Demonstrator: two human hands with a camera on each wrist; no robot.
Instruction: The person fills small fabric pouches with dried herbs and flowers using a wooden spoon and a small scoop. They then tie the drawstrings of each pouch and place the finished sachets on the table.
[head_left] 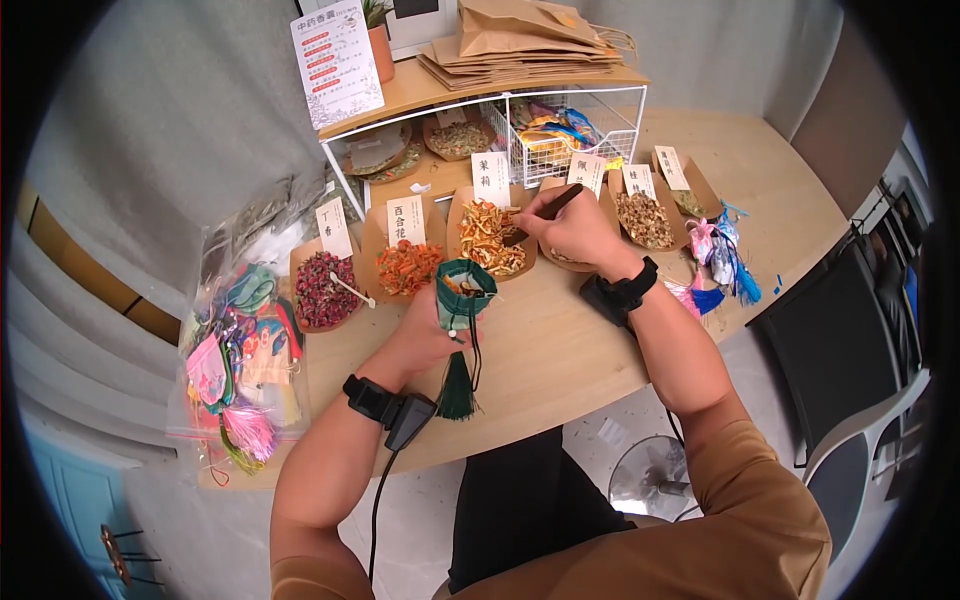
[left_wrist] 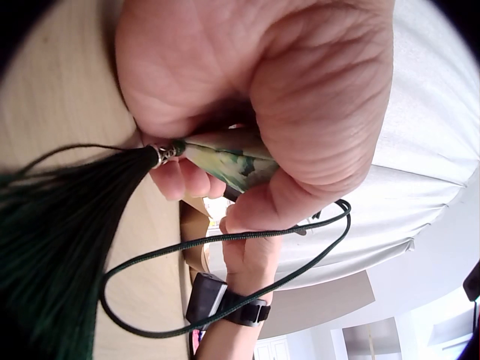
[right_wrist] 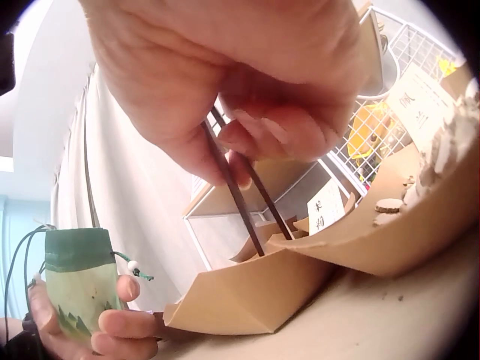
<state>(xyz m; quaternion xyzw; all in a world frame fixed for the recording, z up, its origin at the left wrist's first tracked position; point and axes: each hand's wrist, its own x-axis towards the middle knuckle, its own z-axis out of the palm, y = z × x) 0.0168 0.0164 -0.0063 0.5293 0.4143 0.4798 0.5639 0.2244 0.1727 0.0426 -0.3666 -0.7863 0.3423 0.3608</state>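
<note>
My left hand (head_left: 432, 335) grips a small green drawstring pouch (head_left: 462, 318). Its mouth faces up, with dried bits showing inside. A dark green tassel (left_wrist: 75, 225) hangs below the pouch, and a looped cord (left_wrist: 225, 238) trails from it. With my right hand (head_left: 580, 232) I pinch dark brown tongs (right_wrist: 238, 199), their two thin arms a little apart. Their tips reach down into the paper tray (right_wrist: 232, 296) of yellow-orange dried petals (head_left: 490, 235); in the right wrist view the tray wall hides the tips.
To the left stand trays of orange dried flowers (head_left: 408, 265) and dark red buds (head_left: 325, 288); to the right, brown pieces (head_left: 645, 220). Pouches and tassels lie in a plastic bag (head_left: 245, 365). Behind are a white wire basket (head_left: 560, 150) and a shelf (head_left: 400, 100). Tassels (head_left: 725, 255) lie right.
</note>
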